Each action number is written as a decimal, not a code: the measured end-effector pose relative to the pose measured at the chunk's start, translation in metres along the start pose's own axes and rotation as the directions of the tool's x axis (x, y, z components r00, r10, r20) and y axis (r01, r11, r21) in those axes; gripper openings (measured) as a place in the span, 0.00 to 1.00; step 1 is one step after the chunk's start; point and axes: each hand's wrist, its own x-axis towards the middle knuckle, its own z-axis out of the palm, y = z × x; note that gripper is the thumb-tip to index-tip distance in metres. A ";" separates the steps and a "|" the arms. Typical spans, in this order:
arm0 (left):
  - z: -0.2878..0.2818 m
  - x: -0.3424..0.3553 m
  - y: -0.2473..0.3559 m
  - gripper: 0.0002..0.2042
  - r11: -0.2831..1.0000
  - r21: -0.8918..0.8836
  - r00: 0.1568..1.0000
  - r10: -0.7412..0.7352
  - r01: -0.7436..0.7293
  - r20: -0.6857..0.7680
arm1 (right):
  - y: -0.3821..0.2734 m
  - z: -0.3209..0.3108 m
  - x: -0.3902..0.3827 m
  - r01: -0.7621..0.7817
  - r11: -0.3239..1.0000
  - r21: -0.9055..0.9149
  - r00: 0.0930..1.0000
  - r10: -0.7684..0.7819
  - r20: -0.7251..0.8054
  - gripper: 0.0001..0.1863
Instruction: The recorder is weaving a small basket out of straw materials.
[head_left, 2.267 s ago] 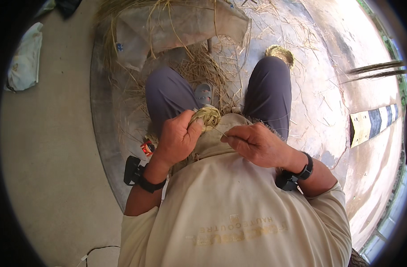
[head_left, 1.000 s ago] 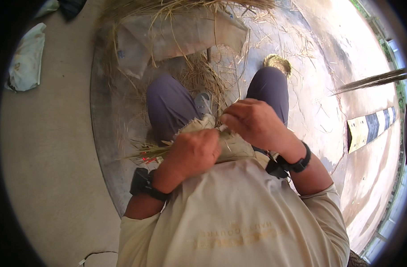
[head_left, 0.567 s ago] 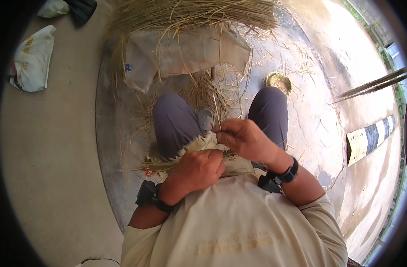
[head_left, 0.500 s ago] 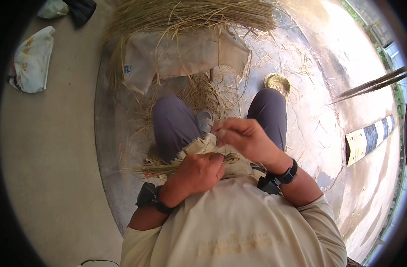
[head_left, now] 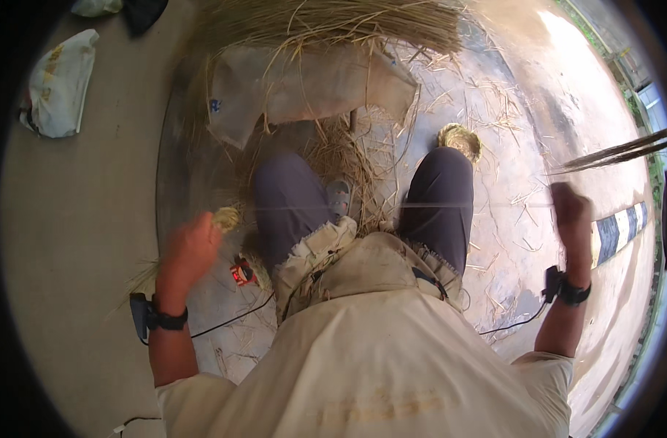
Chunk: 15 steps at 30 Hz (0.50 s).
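My left hand (head_left: 190, 255), blurred by motion, is closed around a bundle of straw out at the left. The bundle's rounded, coiled end (head_left: 225, 219) pokes out past the fingers, and loose stalks (head_left: 140, 281) trail behind the hand. Far to the right, my right hand (head_left: 571, 212) is a closed fist, also smeared. A thin pale strand (head_left: 363, 205) runs straight across above my knees between the two hands. The strand's ends are too blurred to make out exactly.
A large heap of straw (head_left: 348, 25) lies ahead, beside a pale sack cloth (head_left: 311, 84). By my right knee sits a small woven straw bowl (head_left: 459, 141). A red object (head_left: 242, 271) lies left of my thigh; a white bag (head_left: 60, 84) is at far left, a striped block (head_left: 618, 233) at right.
Both hands have moved from my lap far apart, left and right. The straw bundle has gone left with my left hand, and the strand now stretches between the hands.
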 end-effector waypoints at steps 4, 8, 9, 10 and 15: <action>0.004 -0.012 -0.044 0.10 0.998 0.051 1.000 -0.022 0.023 -0.012 | 0.154 -0.019 -0.035 -0.526 0.785 -0.328 0.836 0.407 -0.368 0.20; 0.015 -0.025 -0.033 0.11 0.999 -0.028 1.000 0.023 -0.022 0.019 | 0.187 -0.018 -0.048 -0.748 0.474 -0.464 0.639 0.702 -0.315 0.25; 0.012 -0.021 -0.014 0.11 0.992 -0.116 0.997 0.060 -0.053 0.057 | 0.183 -0.013 -0.053 -0.713 0.593 -0.374 0.693 0.680 -0.240 0.25; 0.002 -0.013 0.012 0.11 0.977 -0.198 0.992 0.097 -0.079 0.085 | 0.181 -0.001 -0.055 -0.667 0.698 -0.261 0.744 0.645 -0.174 0.25; 0.016 -0.004 0.104 0.11 0.744 -0.606 0.913 0.403 -0.284 0.067 | -0.086 0.099 0.007 -0.170 0.475 0.864 0.984 0.121 0.128 0.18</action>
